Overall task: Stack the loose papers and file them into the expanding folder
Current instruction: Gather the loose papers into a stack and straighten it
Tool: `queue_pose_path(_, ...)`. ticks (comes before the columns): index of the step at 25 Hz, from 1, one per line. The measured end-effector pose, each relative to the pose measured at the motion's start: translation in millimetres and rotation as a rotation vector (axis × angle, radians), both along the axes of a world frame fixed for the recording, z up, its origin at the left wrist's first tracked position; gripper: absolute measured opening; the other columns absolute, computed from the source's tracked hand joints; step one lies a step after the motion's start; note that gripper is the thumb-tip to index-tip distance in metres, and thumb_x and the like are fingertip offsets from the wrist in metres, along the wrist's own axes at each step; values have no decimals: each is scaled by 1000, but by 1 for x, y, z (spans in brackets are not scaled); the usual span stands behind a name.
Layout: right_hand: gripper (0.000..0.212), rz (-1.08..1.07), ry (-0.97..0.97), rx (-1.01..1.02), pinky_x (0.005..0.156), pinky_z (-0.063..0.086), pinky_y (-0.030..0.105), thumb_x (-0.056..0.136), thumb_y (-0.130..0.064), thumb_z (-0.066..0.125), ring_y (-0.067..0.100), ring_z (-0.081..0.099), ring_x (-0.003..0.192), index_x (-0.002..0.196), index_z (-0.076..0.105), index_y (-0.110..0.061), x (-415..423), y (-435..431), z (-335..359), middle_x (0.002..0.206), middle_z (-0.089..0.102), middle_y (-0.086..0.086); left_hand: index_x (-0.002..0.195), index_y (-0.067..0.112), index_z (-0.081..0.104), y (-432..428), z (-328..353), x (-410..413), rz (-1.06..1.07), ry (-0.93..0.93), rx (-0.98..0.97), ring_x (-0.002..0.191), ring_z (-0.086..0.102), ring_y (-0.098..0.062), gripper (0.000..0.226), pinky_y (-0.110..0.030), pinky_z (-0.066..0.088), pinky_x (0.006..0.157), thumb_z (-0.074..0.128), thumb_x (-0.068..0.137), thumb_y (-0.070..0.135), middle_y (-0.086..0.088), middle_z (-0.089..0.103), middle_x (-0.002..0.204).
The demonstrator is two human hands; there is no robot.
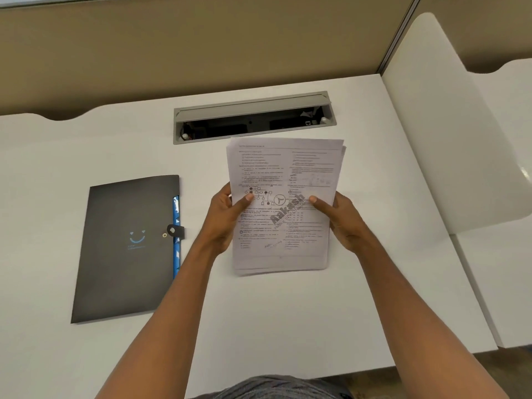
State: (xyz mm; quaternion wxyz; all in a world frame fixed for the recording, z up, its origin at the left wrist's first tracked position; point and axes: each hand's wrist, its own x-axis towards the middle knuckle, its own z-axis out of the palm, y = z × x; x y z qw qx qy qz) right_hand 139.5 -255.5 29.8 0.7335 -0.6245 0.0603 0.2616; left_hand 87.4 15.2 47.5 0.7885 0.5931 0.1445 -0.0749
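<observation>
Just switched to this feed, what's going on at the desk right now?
A person holds a stack of printed papers in both hands, the left hand on its left edge and the right hand on its right edge, thumbs on top. The sheets look nearly squared up, a few edges still offset. The black expanding folder lies snapped shut on the white desk, to the left. Nothing is filed yet.
</observation>
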Motion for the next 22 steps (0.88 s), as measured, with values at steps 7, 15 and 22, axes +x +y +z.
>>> queue_pose_path(7,21,-102,-263,-10,86,65,36,91,-17,78,22,78,106,109,82,-29,7,21,38,115,82,1,121,34,72,-5,44,19,6,-172,92,111,73,-26,34,-37,62,85,76,92,18,-4,76,123)
queue_pose_path(15,42,-160,-345,-26,89,63,32,86,-8,82,17,74,110,115,76,-38,-11,28,28,116,79,-4,117,33,76,-19,21,11,47,-186,171,111,72,-19,35,-44,61,94,81,87,17,-1,77,119)
queue_pose_path(22,38,-176,-363,-64,82,62,24,85,-15,85,12,75,105,113,77,-39,-13,27,21,113,80,-7,122,29,73,-20,10,6,83,-166,178,114,71,-23,38,-43,61,93,83,86,21,-2,76,120)
